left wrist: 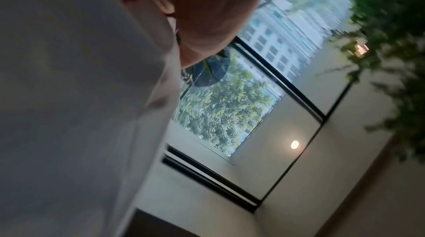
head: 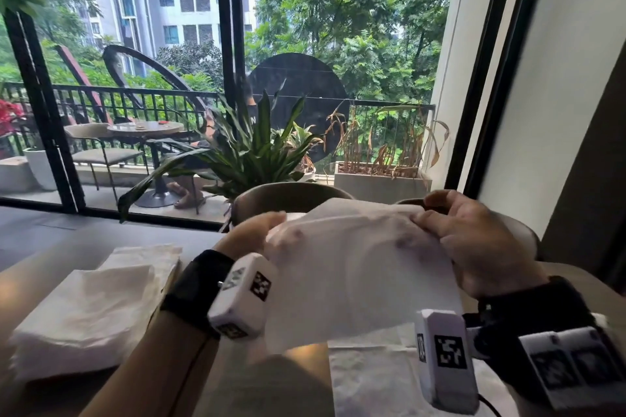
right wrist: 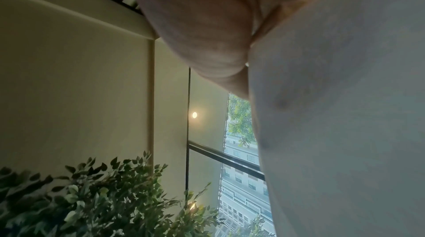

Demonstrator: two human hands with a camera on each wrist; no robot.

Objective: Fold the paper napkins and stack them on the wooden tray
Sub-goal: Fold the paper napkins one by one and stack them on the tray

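Both hands hold one napkin [head: 359, 267] up off the table [head: 305, 357], left hand [head: 252, 232] and right hand [head: 481, 244] pinching its far corners so it hangs flat for folding; folded stack [head: 84, 311] waits near left.

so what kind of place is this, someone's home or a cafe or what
Most likely a cafe or restaurant beside a terrace. Both hands hold a paper napkin above a table with a napkin stack, and past the glass stand a small round table with a chair.
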